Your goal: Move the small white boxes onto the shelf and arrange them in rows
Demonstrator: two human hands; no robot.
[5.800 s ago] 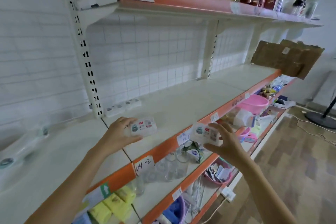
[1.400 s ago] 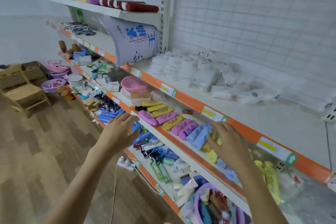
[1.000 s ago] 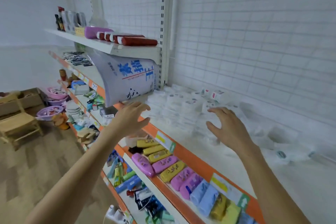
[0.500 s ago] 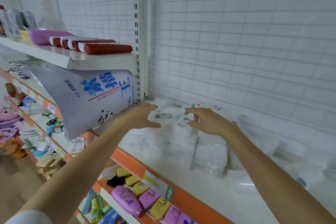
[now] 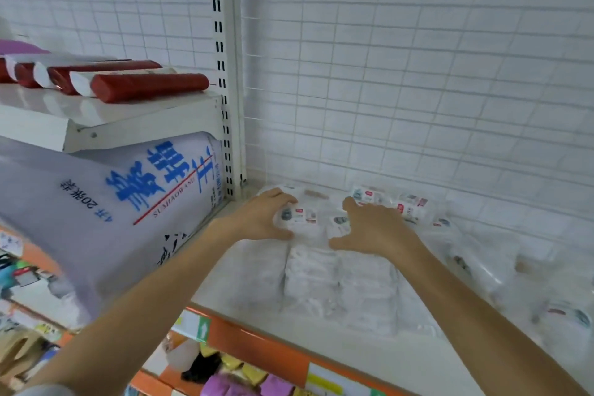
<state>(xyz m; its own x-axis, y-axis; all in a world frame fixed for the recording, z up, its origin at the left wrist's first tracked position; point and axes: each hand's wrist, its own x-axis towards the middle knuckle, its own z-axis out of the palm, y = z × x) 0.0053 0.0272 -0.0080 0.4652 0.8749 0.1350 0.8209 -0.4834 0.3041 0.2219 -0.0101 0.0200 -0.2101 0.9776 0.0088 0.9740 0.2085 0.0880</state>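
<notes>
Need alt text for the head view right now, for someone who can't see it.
Both hands reach onto a white shelf: the left hand grips a small white box atop the stacked boxes, the right hand spread over the neighbouring stack. A large printed bag leans at left.

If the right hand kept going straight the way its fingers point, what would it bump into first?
Probably the small white boxes just past the right hand's fingertips; behind them is the wire grid wall. Depth is hard to judge.

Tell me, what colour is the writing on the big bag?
Blue, with a thin red line beside it, on the pale bag. The head view shows it.
</notes>
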